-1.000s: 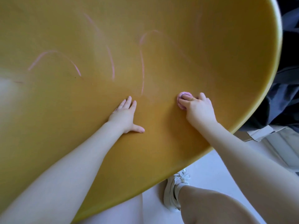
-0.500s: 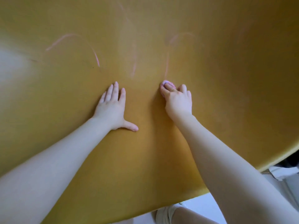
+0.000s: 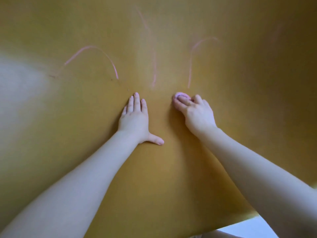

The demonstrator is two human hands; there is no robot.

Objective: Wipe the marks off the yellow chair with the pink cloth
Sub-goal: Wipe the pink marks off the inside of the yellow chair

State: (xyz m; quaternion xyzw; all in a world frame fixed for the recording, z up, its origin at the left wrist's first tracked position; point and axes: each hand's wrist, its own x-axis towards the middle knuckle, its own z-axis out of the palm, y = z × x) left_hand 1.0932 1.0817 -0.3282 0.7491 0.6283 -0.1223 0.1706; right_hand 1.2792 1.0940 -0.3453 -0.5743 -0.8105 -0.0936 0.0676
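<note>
Forearms reach across the yellow chair point(image 3: 240, 117), pale floor point(image 3: 247, 226) showing at its near edge. My left hand point(image 3: 135, 117) lies flat, fingers straight; my right hand point(image 3: 195, 112) pinches the pink cloth point(image 3: 180, 96) against the seat. Beyond, pink marks point(image 3: 109, 64) arc just past my fingertips.

Pale floor point(image 3: 247, 227) visible only as a small wedge at bottom right of the head view. Surface looks smooth, whitish-blue, brightly lit. Rest of the room out of view.
</note>
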